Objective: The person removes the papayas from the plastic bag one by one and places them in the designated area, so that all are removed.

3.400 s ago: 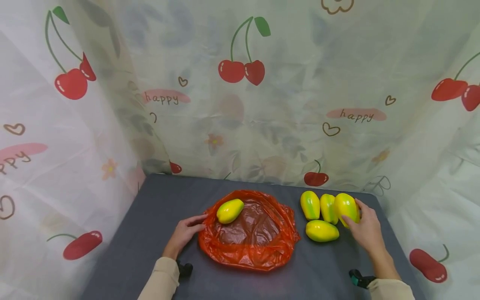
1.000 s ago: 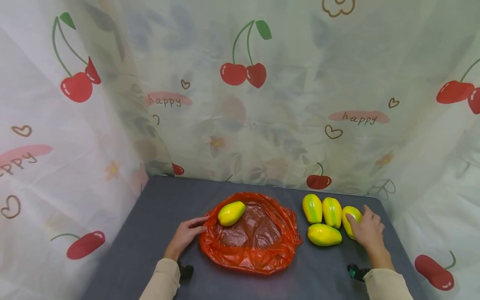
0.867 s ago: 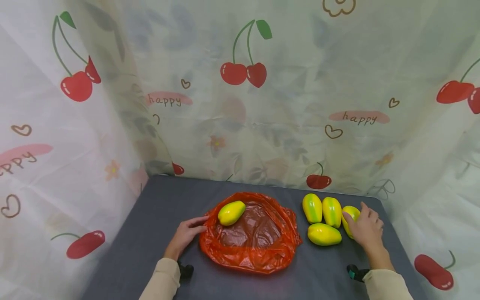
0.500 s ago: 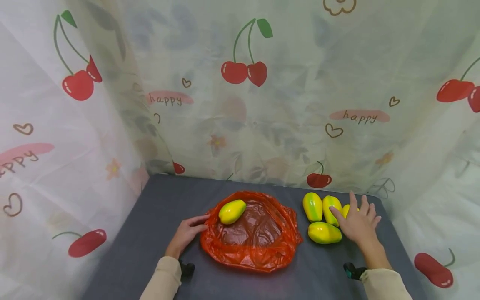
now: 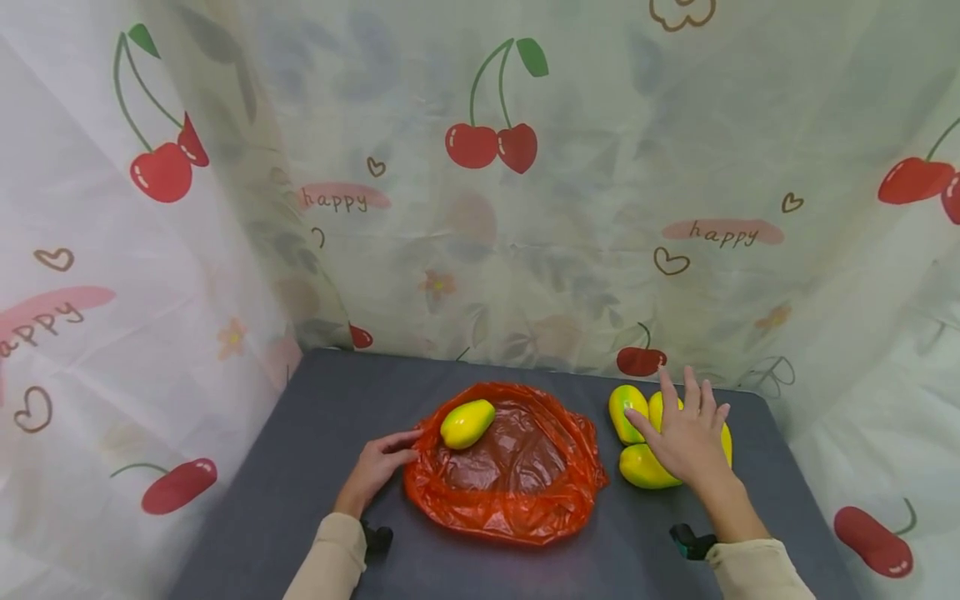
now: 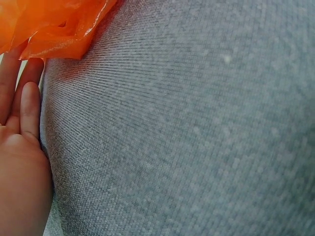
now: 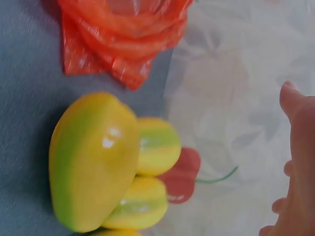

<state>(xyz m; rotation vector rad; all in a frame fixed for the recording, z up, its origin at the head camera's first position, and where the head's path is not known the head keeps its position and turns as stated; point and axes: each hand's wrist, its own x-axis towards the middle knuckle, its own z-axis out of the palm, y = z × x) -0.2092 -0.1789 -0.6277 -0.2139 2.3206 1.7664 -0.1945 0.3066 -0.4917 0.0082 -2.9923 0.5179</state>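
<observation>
A red plastic bag (image 5: 517, 517) lies on the grey table with its mouth spread wide. One yellow-green, papaya-like fruit (image 5: 468, 423) rests in it at the left back. My left hand (image 5: 377, 468) touches the bag's left rim, its fingers nearly straight. My right hand (image 5: 688, 443), fingers spread and holding nothing, is over a group of similar fruits. Of these, a back-left fruit (image 5: 624, 408) and a front fruit (image 5: 645, 468) show best; others are partly hidden by the hand. In the right wrist view the front fruit (image 7: 93, 162) appears large, apart from the fingers.
Patterned curtains (image 5: 510, 217) with cherry prints stand behind the table and along both sides. The grey table (image 5: 300, 433) ends at the back curtain. A black wrist device (image 5: 690, 542) sits on the right wrist, another at the left sleeve.
Earlier my right hand held a fruit at the group's right end; it let it go there. The hand then moved left over the group, fingers spreading. My left hand has stayed at the bag.
</observation>
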